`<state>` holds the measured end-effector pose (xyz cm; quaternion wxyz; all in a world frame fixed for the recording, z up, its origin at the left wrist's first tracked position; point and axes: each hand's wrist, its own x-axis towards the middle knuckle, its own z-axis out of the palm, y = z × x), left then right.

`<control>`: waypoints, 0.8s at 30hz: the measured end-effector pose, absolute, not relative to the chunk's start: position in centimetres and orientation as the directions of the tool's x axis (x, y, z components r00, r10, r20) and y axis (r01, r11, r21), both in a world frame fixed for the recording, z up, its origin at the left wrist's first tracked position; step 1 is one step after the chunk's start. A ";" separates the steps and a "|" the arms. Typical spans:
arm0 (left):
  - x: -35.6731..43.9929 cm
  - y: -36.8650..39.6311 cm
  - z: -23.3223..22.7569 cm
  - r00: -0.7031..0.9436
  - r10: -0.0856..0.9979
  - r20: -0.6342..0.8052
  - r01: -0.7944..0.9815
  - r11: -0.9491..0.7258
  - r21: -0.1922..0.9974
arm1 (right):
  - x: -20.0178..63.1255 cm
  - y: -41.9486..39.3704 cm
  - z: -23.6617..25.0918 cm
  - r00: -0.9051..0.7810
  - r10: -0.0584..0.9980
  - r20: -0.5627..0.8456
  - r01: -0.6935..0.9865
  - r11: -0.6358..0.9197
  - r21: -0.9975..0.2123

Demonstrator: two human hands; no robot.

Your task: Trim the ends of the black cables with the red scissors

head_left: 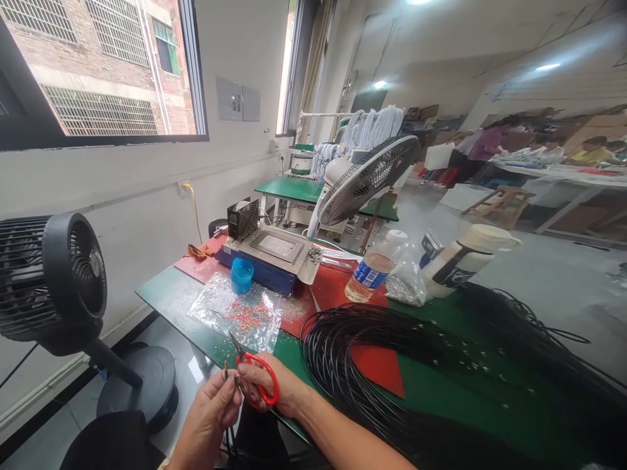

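At the near edge of the desk, the left hand is pinching a thin wire end upright between closed fingertips, while the right hand is gripping red scissors, blades slightly parted beside it. A trimming cut seems underway, calling for steady alignment. The black cable coil is crowding the right; open room is lying over the floor.

Place: a small factory workshop for cable assembly
Benches: green-topped worktables in rows across a bare concrete floor
Stock: a big coil of black cables, white cable bundles hanging behind
Equipment: a benchtop machine, standing fans
People: workers at a far table
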<state>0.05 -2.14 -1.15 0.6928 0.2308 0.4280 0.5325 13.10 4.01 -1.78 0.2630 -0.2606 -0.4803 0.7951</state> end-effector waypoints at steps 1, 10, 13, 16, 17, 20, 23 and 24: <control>0.0 -2.1 -1.2 0.069 0.936 -0.344 -0.538 0.325 0.778 | 13.1 4.0 -1.8 -0.730 0.664 -0.163 -0.163 -0.400 -0.902; -0.2 -2.0 -2.0 0.049 0.931 -0.361 -0.520 0.332 0.787 | 13.1 3.9 -1.6 -0.707 0.681 -0.191 -0.165 -0.421 -0.892; -0.1 -1.9 -1.9 0.033 0.934 -0.356 -0.550 0.314 0.774 | 13.1 3.9 -1.7 -0.714 0.674 -0.190 -0.180 -0.439 -0.880; -0.1 -1.8 -1.7 0.003 0.931 -0.366 -0.563 0.304 0.768 | 13.0 3.9 -1.6 -0.726 0.669 -0.162 -0.212 -0.441 -0.872; 0.0 -1.8 -1.6 -0.006 0.931 -0.365 -0.564 0.299 0.770 | 13.0 3.9 -1.6 -0.725 0.671 -0.152 -0.220 -0.435 -0.873; 0.0 -1.7 -1.6 -0.024 0.934 -0.357 -0.571 0.280 0.772 | 13.0 3.8 -1.4 -0.719 0.679 -0.148 -0.214 -0.419 -0.882; 0.0 -1.7 -1.6 -0.042 0.934 -0.356 -0.576 0.269 0.772 | 12.9 3.8 -1.3 -0.711 0.682 -0.173 -0.196 -0.428 -0.882; 0.1 -1.7 -1.6 -0.046 0.934 -0.354 -0.576 0.264 0.773 | 12.9 3.8 -1.3 -0.708 0.684 -0.173 -0.200 -0.429 -0.881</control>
